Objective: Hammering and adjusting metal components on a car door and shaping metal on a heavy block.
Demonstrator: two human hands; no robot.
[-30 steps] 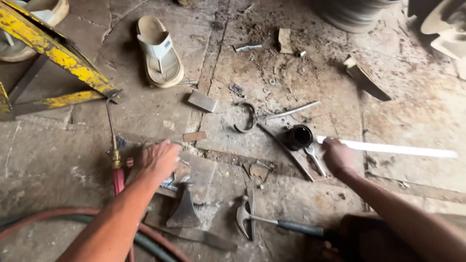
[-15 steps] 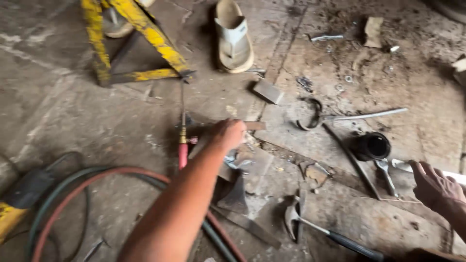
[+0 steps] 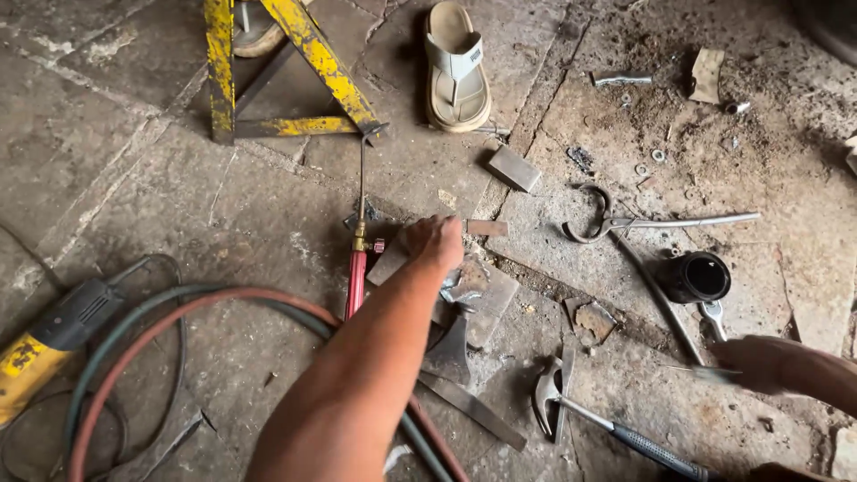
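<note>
Your left hand [image 3: 437, 241] is resting with bent fingers on the flat metal plates [image 3: 478, 290] on the floor, just beside the red torch [image 3: 356, 281] (I cannot tell if it is really gripping one). Your right hand [image 3: 768, 364] is closing around a thin metal strip [image 3: 692, 370], near the black cup [image 3: 696, 277] and the hammer [image 3: 607, 424].

We see a rough, dusty stone floor [image 3: 134, 178], dull rusty metal plates [image 3: 478, 295], and a chipped yellow-painted steel stand [image 3: 303, 54].
</note>
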